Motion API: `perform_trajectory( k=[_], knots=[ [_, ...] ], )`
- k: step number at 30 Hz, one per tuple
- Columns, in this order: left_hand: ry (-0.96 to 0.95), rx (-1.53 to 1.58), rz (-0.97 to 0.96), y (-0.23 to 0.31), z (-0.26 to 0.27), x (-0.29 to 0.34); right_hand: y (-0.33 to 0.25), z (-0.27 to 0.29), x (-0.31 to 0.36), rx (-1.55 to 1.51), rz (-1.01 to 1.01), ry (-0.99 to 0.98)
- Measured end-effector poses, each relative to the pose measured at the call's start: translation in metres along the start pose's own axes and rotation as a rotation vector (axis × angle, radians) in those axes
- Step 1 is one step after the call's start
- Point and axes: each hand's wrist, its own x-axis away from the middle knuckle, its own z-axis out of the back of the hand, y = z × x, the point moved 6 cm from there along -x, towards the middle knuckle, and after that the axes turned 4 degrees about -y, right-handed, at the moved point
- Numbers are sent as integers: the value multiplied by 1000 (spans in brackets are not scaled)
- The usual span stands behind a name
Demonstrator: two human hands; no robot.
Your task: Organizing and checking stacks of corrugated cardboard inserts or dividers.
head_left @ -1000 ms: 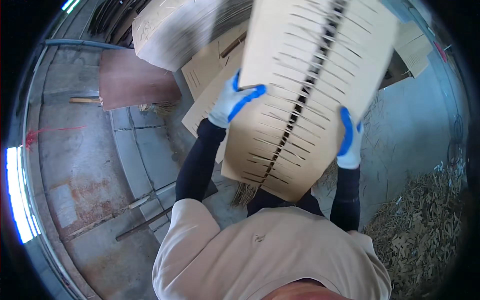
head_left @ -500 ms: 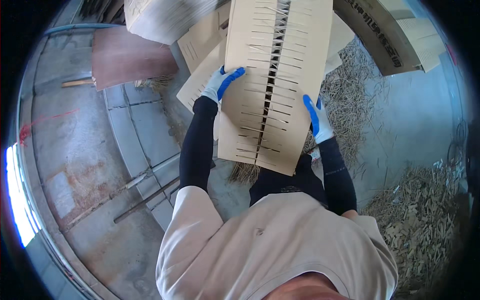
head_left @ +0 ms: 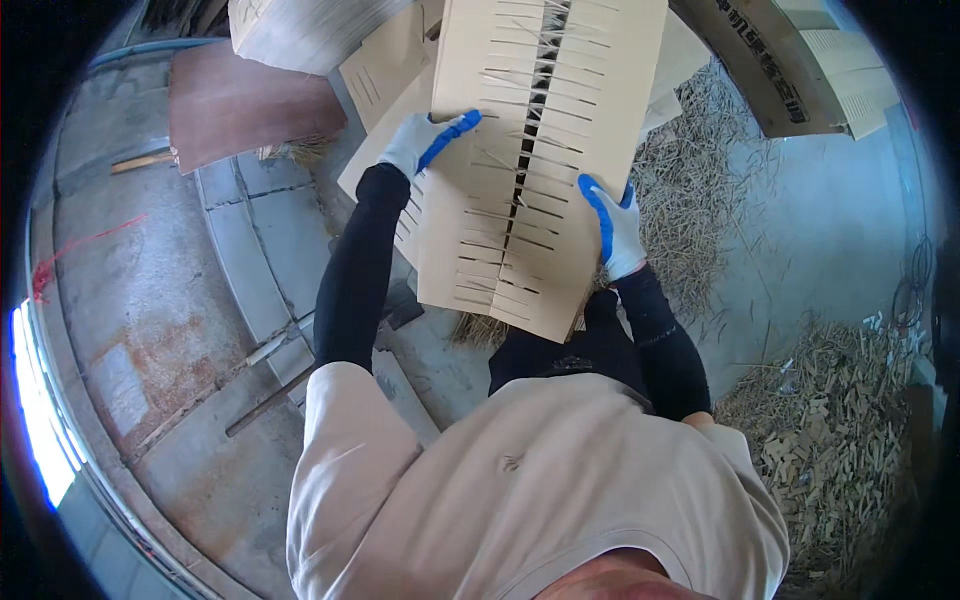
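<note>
A tall tan cardboard piece [head_left: 585,130] stands out in front of me, its lower edge close to my legs. Rows of crosswise slits line both sides of a dark gap down its middle, and thin strips stick up from several of them. My left hand [head_left: 425,142], in a white glove with blue fingers, grips the left edge with its thumb on the face; its other fingers are hidden behind. Lower down, my right hand [head_left: 612,225], gloved alike, is closed on the right edge, thumb on top. Whether this is one sheet or several together I cannot tell.
More slit cardboard [head_left: 385,75] lies behind on the left, beside a large pale stack [head_left: 310,35]. A reddish-brown board [head_left: 250,100] is farther left. Cardboard strips [head_left: 685,190] cover the floor on the right, with a scrap heap [head_left: 835,440] nearer. A printed carton [head_left: 760,70] stands far right.
Both hands and the cardboard piece have shifted slightly left, the left hand also a bit up its edge. The whole view has moved a little too. The grip stays on both edges.
</note>
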Motion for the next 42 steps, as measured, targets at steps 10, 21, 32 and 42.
perform_trajectory(
  k=[10,21,32,42],
  knots=[
    [753,-320,-50,41,-17,37,6,15,0,-4,-86,-121],
    [818,-593,171,32,-40,27,19,4,-3,-253,-121,-226],
    [920,-570,34,38,-43,29,-5,0,1,184,28,-269],
    [823,-510,57,46,-46,43,32,31,-16,-109,-69,-394]
  ],
)
